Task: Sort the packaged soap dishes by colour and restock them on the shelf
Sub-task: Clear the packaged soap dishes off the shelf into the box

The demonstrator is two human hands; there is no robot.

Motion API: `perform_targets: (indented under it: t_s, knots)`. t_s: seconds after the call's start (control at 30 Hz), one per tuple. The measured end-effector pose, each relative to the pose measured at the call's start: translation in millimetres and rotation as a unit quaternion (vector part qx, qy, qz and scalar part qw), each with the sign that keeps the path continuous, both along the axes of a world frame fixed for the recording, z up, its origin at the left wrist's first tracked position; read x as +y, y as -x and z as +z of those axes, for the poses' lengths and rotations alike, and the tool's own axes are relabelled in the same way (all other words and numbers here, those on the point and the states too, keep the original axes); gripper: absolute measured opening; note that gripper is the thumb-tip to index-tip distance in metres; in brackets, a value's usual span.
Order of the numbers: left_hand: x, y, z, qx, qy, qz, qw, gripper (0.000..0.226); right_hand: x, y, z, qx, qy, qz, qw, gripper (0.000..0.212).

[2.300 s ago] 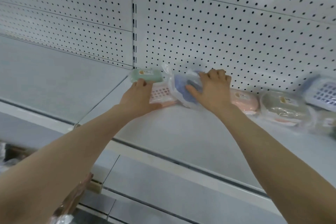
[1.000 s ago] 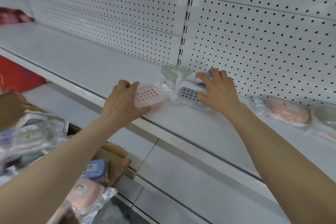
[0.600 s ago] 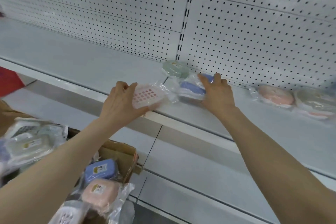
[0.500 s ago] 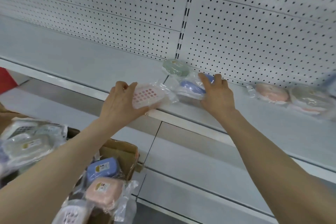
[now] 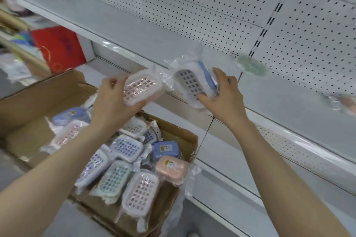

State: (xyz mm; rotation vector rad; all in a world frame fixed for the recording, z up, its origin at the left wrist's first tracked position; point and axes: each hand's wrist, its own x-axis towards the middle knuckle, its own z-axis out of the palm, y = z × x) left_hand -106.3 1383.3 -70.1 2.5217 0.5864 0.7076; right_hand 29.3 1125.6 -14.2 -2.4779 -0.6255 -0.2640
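**Holding Two Packaged Soap Dishes at the Shelf Edge**

Left hand (image 5: 113, 102): grips the pink soap dish (image 5: 142, 87). The fingers curl over its far-left edge and the thumb presses against its near edge. The dish is sealed in clear wrap, with its perforated drain side toward the camera.

Right hand (image 5: 225, 98): grips the blue soap dish (image 5: 194, 84). The thumb lies under the lower end and the fingers curl round the right side. This dish is also wrapped and is held tilted, drain grid toward the camera, with the blue lid behind.

Position: both dishes are in the air, just beside each other, in front of the front edge of the shelf (image 5: 134, 31) and above the cardboard box (image 5: 38, 98). Whether their wrappers touch cannot be determined.

Shelf: grey, backed by a white perforated back panel (image 5: 192, 2). A green soap dish (image 5: 251, 66) lies at the back of the shelf near the slotted upright, apart from both hands; it is blurred. A further pinkish package (image 5: 346, 103) lies at the far right, too blurred to identify.

Box: open, below the shelf at left, holding a loose pile of wrapped soap dishes. A blue lidded dish (image 5: 166, 149) lies label up, touching a pink lidded dish (image 5: 171, 169). A pink grid-up dish (image 5: 141, 192) lies at the near edge, with a green grid-up dish (image 5: 114, 179) just beside it.

A red package (image 5: 59, 48) stands at left, beneath the shelf.
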Motion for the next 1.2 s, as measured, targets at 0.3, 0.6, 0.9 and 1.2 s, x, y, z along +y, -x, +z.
perform_targets:
  t_s: [0.3,0.6,0.9,1.2]
  knots:
    - [62.4,105.7,-55.7,0.079,0.059,0.158,0.983,0.088,101.3,50.0,-85.5,0.147,0.067,0.134,0.978,0.082]
    - [92.3,167.3,-123.5,0.154,0.068,0.218,0.961,0.082,164.4,75.6,-153.2,0.201,0.138,0.206,0.948,0.085]
    - [238.6,153.3,-154.3,0.166,0.077,0.213,0.960,0.078,305.0,71.8,-174.1,0.229,0.139,0.170,0.948,0.086]
    - [351.8,134.3,-203.0,0.190,0.067,0.200,0.959,0.081,473.8,36.5,-172.9,0.207,0.117,0.146,0.960,0.079]
